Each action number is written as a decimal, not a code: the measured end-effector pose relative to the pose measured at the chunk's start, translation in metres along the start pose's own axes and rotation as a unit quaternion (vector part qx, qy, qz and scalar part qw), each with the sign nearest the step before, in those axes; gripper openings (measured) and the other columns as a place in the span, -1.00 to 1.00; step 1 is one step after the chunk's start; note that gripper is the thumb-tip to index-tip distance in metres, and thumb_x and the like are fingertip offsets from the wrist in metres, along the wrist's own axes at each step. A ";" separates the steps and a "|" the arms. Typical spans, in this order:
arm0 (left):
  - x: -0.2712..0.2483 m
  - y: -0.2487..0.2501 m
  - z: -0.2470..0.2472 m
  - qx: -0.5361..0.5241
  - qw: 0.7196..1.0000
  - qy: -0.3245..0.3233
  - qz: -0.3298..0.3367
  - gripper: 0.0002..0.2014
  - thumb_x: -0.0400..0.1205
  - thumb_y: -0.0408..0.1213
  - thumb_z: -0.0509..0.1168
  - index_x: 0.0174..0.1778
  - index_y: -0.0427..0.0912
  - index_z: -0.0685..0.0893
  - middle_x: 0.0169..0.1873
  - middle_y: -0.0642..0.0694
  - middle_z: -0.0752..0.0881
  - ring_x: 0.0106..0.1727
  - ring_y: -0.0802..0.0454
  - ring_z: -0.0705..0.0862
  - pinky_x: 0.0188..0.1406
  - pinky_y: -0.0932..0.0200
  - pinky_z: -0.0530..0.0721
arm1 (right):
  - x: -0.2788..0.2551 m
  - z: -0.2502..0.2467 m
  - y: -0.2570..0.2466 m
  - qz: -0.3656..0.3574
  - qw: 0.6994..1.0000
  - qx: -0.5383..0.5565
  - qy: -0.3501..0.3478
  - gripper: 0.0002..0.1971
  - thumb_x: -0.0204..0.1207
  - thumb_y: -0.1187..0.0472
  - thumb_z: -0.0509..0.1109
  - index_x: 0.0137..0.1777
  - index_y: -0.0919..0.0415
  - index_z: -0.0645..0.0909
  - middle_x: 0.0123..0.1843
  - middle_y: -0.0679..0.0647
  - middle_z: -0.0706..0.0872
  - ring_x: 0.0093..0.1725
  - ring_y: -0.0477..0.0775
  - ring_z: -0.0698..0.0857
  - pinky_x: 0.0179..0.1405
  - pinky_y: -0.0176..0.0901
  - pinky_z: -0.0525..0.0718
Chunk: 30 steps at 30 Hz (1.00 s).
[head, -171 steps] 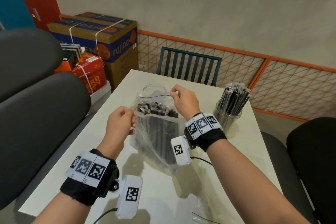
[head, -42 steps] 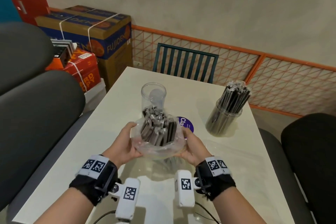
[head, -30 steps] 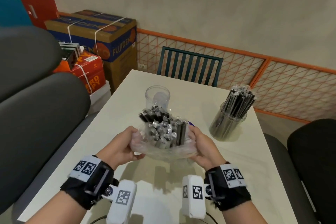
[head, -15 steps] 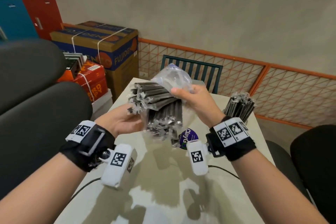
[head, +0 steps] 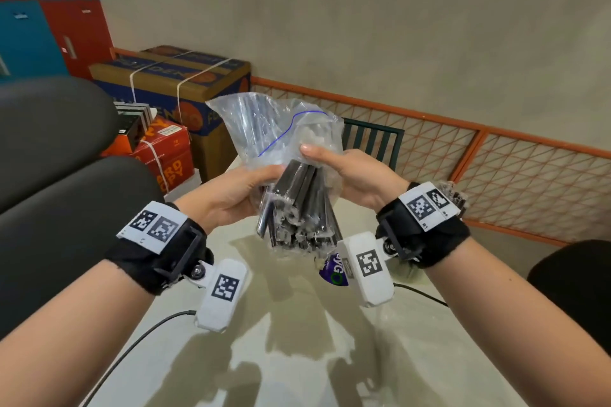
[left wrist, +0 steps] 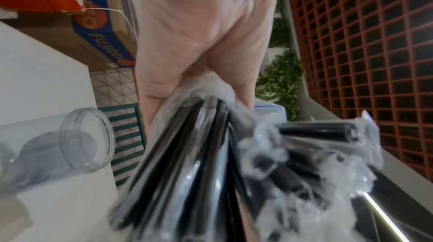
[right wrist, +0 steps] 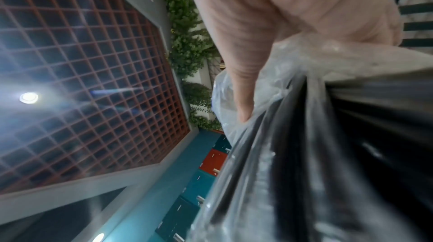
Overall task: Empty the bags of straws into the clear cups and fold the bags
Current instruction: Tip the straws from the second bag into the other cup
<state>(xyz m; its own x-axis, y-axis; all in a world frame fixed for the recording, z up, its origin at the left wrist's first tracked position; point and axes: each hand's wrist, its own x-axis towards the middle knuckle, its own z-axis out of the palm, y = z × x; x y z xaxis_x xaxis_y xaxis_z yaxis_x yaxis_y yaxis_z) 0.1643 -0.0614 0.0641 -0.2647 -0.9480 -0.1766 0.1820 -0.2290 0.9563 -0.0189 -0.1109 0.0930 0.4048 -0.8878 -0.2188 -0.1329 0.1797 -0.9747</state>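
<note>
Across the lower half of the head view spreads the pale, glossy bench (head: 297,357), hard and smooth enough to mirror the arms above it. Held over it at centre frame is the clear bag (head: 264,129), a thin, crinkled film with a blue zip line, its slack closed end bunched upward and its mouth turned down; it looks limp, slippery and nearly weightless on its own, so it is best gripped where it wraps the bundle. The left hand (head: 231,195) and the right hand (head: 350,175) both curl round that waist, thumbs pressing film against the load. Poking out below are the black straws (head: 297,208), stiff, slim tubes in crackly individual wrappers, light but likely to slide free all at once. At the left edge of the left wrist view stands the empty clear cup (left wrist: 70,144), rigid, thin-walled, easily tipped.
</note>
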 end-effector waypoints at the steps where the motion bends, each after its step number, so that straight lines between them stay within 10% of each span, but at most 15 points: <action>1: 0.002 0.001 -0.001 0.017 1.000 -0.005 0.013 -0.61 0.51 -0.18 0.37 0.26 -0.16 0.66 0.20 -0.30 0.71 0.22 -0.25 0.63 0.29 -0.17 0.55 | 0.001 0.000 0.000 0.010 1.000 0.005 -0.021 -0.47 0.45 0.06 0.49 0.27 0.45 0.59 0.07 0.21 0.82 0.08 0.10 0.80 0.23 0.03 0.69; 5: 0.009 0.007 -0.009 0.085 0.995 -0.047 0.019 -0.58 0.52 -0.14 0.38 0.32 -0.04 0.60 0.20 -0.24 0.73 0.27 -0.30 0.64 0.34 -0.27 0.51 | 0.005 0.003 -0.002 0.032 0.994 -0.006 -0.109 -0.75 0.54 0.21 0.39 0.18 0.29 0.63 -0.06 0.11 0.83 -0.06 0.04 0.80 0.04 -0.03 0.74; 10: 0.018 0.020 -0.031 0.103 0.989 -0.105 0.001 -0.32 0.23 0.06 0.57 0.28 0.01 0.62 0.08 -0.09 0.79 0.01 0.04 0.78 0.05 0.00 0.73 | 0.021 0.004 -0.011 0.036 0.993 -0.058 -0.091 -0.55 0.51 0.29 0.39 0.40 0.33 0.51 0.16 0.23 0.66 0.14 0.19 0.63 0.36 0.27 0.51; 16: 0.034 0.034 -0.046 -0.089 0.986 -0.129 -0.062 -0.31 0.47 0.35 0.05 0.26 -0.09 0.69 0.17 -0.19 0.74 -0.06 -0.10 0.79 -0.28 0.04 0.76 | 0.047 -0.010 -0.014 0.047 0.993 -0.045 -0.094 -0.43 0.42 0.39 0.44 0.45 0.32 0.45 0.08 0.18 0.71 -0.01 0.12 0.72 0.12 0.08 0.67; 19: 0.055 0.033 -0.051 0.052 0.987 -0.146 -0.037 -0.39 0.50 0.10 0.26 0.45 -0.11 0.50 0.28 -0.17 0.68 0.18 -0.05 0.68 0.15 0.00 0.61 | 0.062 -0.011 -0.018 0.029 0.998 -0.029 -0.053 -0.18 0.37 0.53 0.46 0.57 0.13 0.18 0.34 0.25 0.61 0.06 0.21 0.75 -0.12 0.12 0.79; 22: 0.077 0.036 -0.050 0.141 0.989 -0.038 0.000 -0.32 0.50 -0.17 0.37 0.53 -0.15 0.27 0.20 -0.04 0.71 0.17 0.13 0.67 0.32 0.13 0.52 | 0.077 -0.008 -0.024 -0.011 0.998 -0.069 -0.004 0.00 0.27 0.50 0.52 0.58 -0.04 0.04 0.41 0.18 0.57 0.19 0.23 0.70 -0.21 0.09 0.80; 25: 0.101 0.037 -0.044 0.206 0.975 0.060 0.055 -0.06 0.60 -0.18 0.33 0.61 -0.14 -0.31 0.35 0.07 0.45 0.36 0.10 0.49 0.41 0.18 0.40 | 0.095 -0.002 -0.025 -0.059 0.992 -0.098 0.056 -0.04 0.25 0.39 0.56 0.52 -0.04 0.07 0.44 0.18 0.56 0.33 0.16 0.62 0.15 0.05 0.71; 30: 0.128 0.025 -0.035 0.173 0.969 0.128 0.118 -0.22 0.68 -0.25 0.20 0.62 -0.21 -0.24 0.42 0.05 0.33 0.30 0.14 0.39 0.21 0.35 0.43 | 0.119 0.001 -0.011 -0.122 0.985 -0.064 0.103 0.01 0.30 0.52 0.50 0.64 0.02 0.04 0.29 0.15 0.68 0.28 0.07 0.68 0.38 0.03 0.60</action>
<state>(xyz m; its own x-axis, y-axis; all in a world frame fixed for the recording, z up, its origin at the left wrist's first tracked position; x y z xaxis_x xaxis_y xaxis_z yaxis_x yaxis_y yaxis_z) 0.1684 -0.1962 0.0575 -0.0017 -0.9989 0.0462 -0.1307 0.0460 0.9904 0.0311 -0.2178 0.0775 0.2479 -0.9676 0.0470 -0.1725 -0.0918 -0.9807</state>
